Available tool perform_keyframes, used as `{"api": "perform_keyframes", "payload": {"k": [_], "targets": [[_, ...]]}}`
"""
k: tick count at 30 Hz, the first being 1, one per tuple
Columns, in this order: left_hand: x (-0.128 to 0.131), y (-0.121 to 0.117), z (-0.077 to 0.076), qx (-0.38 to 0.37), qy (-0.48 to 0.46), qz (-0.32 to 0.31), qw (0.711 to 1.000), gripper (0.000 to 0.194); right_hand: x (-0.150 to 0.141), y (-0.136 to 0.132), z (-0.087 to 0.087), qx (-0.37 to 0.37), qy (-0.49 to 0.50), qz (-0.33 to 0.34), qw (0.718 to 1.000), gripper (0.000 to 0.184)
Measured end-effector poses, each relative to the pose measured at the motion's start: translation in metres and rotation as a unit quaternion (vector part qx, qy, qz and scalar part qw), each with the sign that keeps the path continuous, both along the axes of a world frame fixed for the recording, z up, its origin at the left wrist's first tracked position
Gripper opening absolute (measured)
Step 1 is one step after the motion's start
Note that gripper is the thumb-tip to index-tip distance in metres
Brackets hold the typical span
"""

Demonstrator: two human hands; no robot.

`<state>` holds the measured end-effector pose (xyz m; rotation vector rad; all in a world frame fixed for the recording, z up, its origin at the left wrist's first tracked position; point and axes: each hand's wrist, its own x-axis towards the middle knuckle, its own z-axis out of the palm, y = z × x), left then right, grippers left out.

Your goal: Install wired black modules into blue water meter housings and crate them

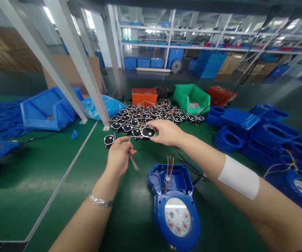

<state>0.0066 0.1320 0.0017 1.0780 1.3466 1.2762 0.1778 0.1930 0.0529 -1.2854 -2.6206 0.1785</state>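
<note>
My right hand (166, 132) is closed on a small black-and-white module (148, 132) at the near edge of a pile of the same modules (151, 115) with coloured wires. My left hand (119, 154) pinches the thin wires that trail from that module, just below and left of it. A blue water meter (174, 201) lies open on the green table (35, 182) in front of me, with red, yellow and green wires standing up out of its upper compartment. One module (109, 140) lies apart, left of my left hand.
Several blue meter housings (261, 134) lie heaped at the right. An orange box (144, 96), a green bin (191, 98) and a red bin (220, 95) stand behind the pile. A blue bin (48, 108) and a blue plastic bag (106, 105) sit at the left beside slanted metal posts (82, 66).
</note>
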Motion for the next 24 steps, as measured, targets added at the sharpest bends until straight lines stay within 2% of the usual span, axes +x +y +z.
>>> {"api": "perform_keyframes", "payload": {"k": [3,6,10,12,14,17,24], "targets": [[0.002,-0.009,0.033,-0.051,-0.036,-0.091,0.994,0.025,0.015,-0.018,0.033,0.070,0.046,-0.021,0.996,0.044],[0.014,-0.027,0.052,-0.088,0.040,-0.209,0.973,0.030,0.034,-0.046,0.056,0.126,0.064,-0.022,0.990,0.044],[0.041,-0.052,0.055,-0.047,0.265,-0.298,0.916,0.029,0.056,-0.083,0.067,0.149,0.053,-0.014,0.987,0.038],[0.051,-0.060,0.052,-0.007,0.357,-0.288,0.889,0.020,0.064,-0.098,0.066,0.133,0.055,-0.011,0.989,0.034],[0.055,-0.063,0.049,0.021,0.404,-0.260,0.877,0.022,0.069,-0.109,0.063,0.109,0.066,-0.014,0.992,0.032],[0.050,-0.066,0.043,0.048,0.374,-0.242,0.894,0.026,0.074,-0.120,0.054,0.079,0.080,-0.023,0.993,0.029],[0.032,-0.072,0.028,0.074,0.192,-0.206,0.957,0.021,0.072,-0.135,0.031,0.007,0.077,0.012,0.997,0.028]]}}
